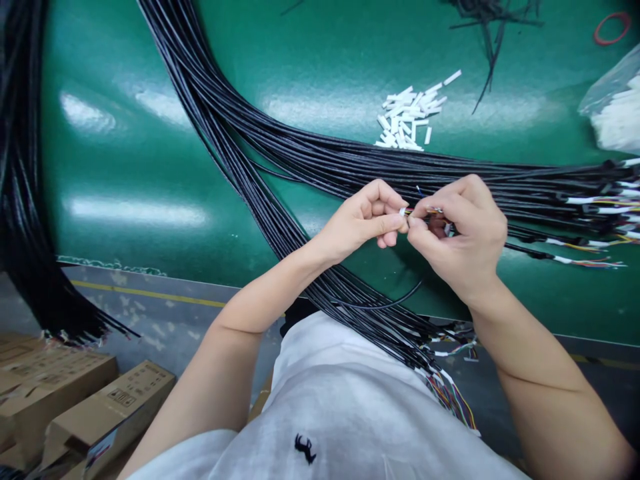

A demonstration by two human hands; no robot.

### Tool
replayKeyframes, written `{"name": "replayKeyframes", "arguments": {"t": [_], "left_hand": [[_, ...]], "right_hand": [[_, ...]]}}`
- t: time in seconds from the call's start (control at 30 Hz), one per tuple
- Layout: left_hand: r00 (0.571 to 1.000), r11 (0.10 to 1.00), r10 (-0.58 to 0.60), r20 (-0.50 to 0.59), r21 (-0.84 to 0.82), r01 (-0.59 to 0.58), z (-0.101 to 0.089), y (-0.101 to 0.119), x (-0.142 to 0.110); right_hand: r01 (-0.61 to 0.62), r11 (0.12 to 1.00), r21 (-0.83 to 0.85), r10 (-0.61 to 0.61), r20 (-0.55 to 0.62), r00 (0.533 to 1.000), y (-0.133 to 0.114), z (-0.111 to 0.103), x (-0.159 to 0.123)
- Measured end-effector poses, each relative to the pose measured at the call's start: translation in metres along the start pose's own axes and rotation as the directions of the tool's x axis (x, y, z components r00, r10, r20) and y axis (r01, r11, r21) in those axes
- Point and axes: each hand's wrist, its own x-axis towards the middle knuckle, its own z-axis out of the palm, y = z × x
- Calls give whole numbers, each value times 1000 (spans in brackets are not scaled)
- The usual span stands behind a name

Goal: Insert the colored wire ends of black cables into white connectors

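Note:
My left hand (363, 220) is closed in a pinch on a small white connector (403, 212) held over the green table (150, 167). My right hand (463, 230) is closed right beside it, gripping the thin coloured wires at the end of one black cable (380, 305) that loops down below my hands. The fingertips of both hands meet at the connector. A pile of loose white connectors (407, 120) lies on the table just beyond my hands. A thick bundle of black cables (240, 153) runs across the table under and behind both hands.
More black cables (25, 200) hang off the table at the left. Stripped cable ends with coloured wires (600, 213) lie at the right. A clear bag of white parts (617, 107) and a red rubber band (611, 28) sit at far right. Cardboard boxes (75, 407) stand on the floor lower left.

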Motion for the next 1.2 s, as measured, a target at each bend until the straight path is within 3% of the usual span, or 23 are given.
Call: {"name": "replayKeyframes", "arguments": {"t": [0.33,0.6,0.7,0.77,0.83,0.93,1.2], "left_hand": [[997,986,44,-66,164,-32,1,-2,0],[1000,995,24,3,95,-24,-1,-2,0],[997,993,72,-29,95,-69,1,-1,0],[992,988,110,-68,115,-102,3,1,0],[986,982,141,-91,137,-128,3,2,0],[981,979,167,-103,139,-152,2,2,0],[977,983,156,-146,115,-140,3,4,-1]], "right_hand": [[-41,998,49,40,12,999,6,2,0],[-29,997,74,28,12,1000,1,1,2],[-119,978,174,109,70,992,7,-2,5],[-248,916,316,212,143,967,13,-4,8],[-378,802,463,311,217,925,19,-7,11],[-488,655,577,392,293,872,23,-10,15],[-603,571,557,514,331,792,13,-15,17]]}}
